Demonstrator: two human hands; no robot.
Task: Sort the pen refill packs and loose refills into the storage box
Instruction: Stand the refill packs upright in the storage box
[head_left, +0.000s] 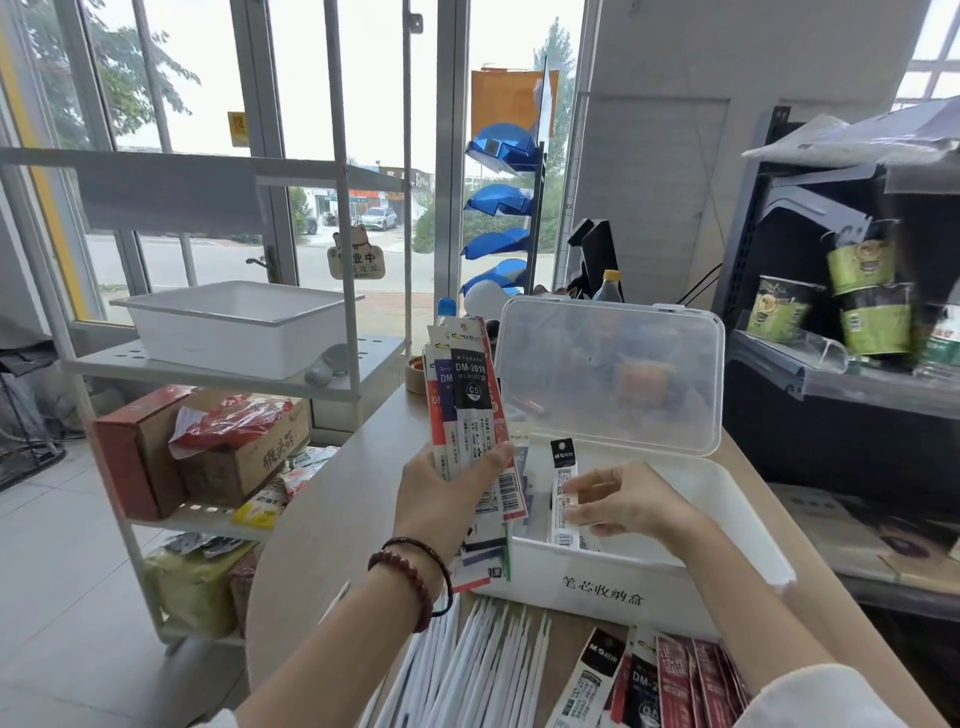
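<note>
Right hand (623, 504): pinches one pack (563, 467), standing it in box (540, 571) — filing by type.
Left hand (441, 499): grips fanned packs (467, 395) — next in line.

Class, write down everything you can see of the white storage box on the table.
The storage box is white, plastic-looking and rectangular with rounded corners. It stands on the table. Its translucent lid is open and stands upright along the back edge. Black Chinese characters are printed on the front wall. The right hand reaches inside and pinches a black-and-white refill pack.
</note>
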